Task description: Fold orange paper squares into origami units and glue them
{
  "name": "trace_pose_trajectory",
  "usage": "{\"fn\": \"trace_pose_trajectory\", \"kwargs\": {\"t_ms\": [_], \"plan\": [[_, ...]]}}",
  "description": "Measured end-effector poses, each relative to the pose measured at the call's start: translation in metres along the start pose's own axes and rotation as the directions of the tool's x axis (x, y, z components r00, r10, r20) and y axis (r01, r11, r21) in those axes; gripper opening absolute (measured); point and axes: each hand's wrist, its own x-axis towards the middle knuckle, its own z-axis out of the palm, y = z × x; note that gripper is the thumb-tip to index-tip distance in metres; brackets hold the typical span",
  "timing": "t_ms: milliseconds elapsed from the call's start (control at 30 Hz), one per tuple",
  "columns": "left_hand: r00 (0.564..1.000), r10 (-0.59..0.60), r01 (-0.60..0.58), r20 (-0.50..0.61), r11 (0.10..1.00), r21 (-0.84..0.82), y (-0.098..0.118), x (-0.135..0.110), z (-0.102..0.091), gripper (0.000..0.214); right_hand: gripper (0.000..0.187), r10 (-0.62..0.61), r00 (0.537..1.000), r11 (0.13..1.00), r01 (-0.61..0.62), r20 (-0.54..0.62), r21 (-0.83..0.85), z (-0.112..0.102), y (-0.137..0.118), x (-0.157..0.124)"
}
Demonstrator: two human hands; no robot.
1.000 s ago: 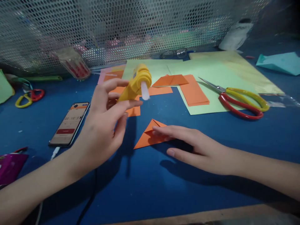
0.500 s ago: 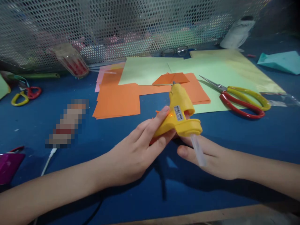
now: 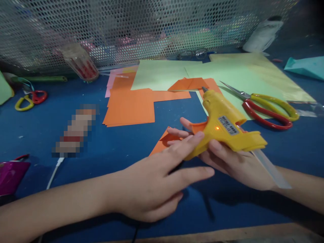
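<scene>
A yellow hot glue gun (image 3: 222, 118) with a lit orange light is tilted, its nozzle pointing up and away. A clear glue stick (image 3: 272, 168) sticks out of its back end. My right hand (image 3: 243, 165) is around the handle, thumb on the near side, fingers reaching left past the orange trigger (image 3: 198, 127). My left hand (image 3: 157, 182) is open, fingers stretched and apart, one fingertip against the handle. Beyond the left hand, a folded orange paper piece (image 3: 160, 141) shows by the right fingertips; what holds it is hidden.
Orange paper sheets (image 3: 130, 108), pale green sheets (image 3: 164, 74) and another folded orange piece (image 3: 188, 83) lie ahead. Red-and-yellow scissors (image 3: 268, 108) rest on the right, smaller scissors (image 3: 31, 99) on the left. A jar (image 3: 81, 62) stands near the perforated metal screen (image 3: 152, 27).
The glue gun has shifted right and closer, passing from my left hand's hold into my right hand. My left fingers have spread, and more of the folded orange piece now shows.
</scene>
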Motion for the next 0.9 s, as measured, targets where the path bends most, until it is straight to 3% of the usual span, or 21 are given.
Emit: {"fn": "trace_pose_trajectory", "kwargs": {"t_ms": [67, 133, 200, 233, 333, 433, 533, 633, 733, 767, 833, 900], "plan": [[0.972, -0.136, 0.124, -0.192, 0.99, -0.073, -0.006, 0.001, -0.005, 0.033, 0.079, 0.006, 0.999, 0.996, -0.002, -0.043, 0.092, -0.002, 0.004, 0.002], [0.861, -0.361, 0.336, -0.359, 0.933, -0.132, -0.015, 0.002, -0.008, 0.023, 0.074, -0.025, 0.998, 0.989, 0.032, -0.051, 0.145, -0.006, 0.01, 0.005], [0.753, -0.559, 0.518, -0.346, 0.829, -0.211, -0.024, 0.002, -0.009, 0.013, 0.069, -0.035, 0.998, 0.988, 0.042, -0.053, 0.147, -0.009, 0.012, 0.007], [0.736, -0.615, 0.565, -0.284, 0.789, -0.243, -0.029, 0.002, -0.008, 0.017, 0.064, -0.035, 0.998, 0.989, 0.041, -0.048, 0.14, -0.011, 0.012, 0.007], [0.778, -0.614, 0.571, -0.133, 0.779, -0.259, -0.037, 0.002, -0.004, 0.028, 0.049, -0.061, 0.998, 0.987, 0.065, -0.027, 0.15, -0.011, 0.008, 0.009], [0.814, -0.575, 0.54, -0.089, 0.803, -0.251, -0.039, 0.003, -0.002, 0.015, 0.039, -0.114, 0.993, 0.975, 0.117, -0.024, 0.187, -0.007, 0.003, 0.012], [0.776, -0.625, 0.585, -0.086, 0.763, -0.275, -0.041, 0.003, -0.007, 0.016, 0.027, -0.18, 0.982, 0.965, 0.186, -0.047, 0.184, -0.006, -0.005, 0.014], [0.724, -0.68, 0.637, -0.113, 0.722, -0.27, -0.044, 0.0, -0.014, 0.015, 0.018, -0.194, 0.979, 0.964, 0.202, -0.063, 0.171, -0.018, -0.013, 0.014], [0.686, -0.717, 0.676, -0.125, 0.691, -0.255, -0.049, -0.003, -0.018, 0.014, 0.016, -0.097, 0.995, 0.987, 0.097, -0.003, 0.125, -0.045, -0.015, 0.009], [0.677, -0.724, 0.685, -0.128, 0.684, -0.251, -0.051, -0.004, -0.019, 0.014, 0.018, -0.047, 0.997, 0.994, 0.04, 0.068, 0.097, -0.055, -0.014, 0.008], [0.67, -0.731, 0.691, -0.131, 0.679, -0.25, -0.053, -0.005, -0.018, 0.014, 0.025, 0.059, 0.981, 0.998, -0.053, 0.183, -0.038, -0.074, -0.01, 0.005], [0.671, -0.729, 0.688, -0.136, 0.681, -0.252, -0.055, -0.006, -0.017, 0.015, 0.027, 0.17, 0.967, 0.977, -0.14, 0.188, -0.163, -0.086, -0.008, 0.005]]}}
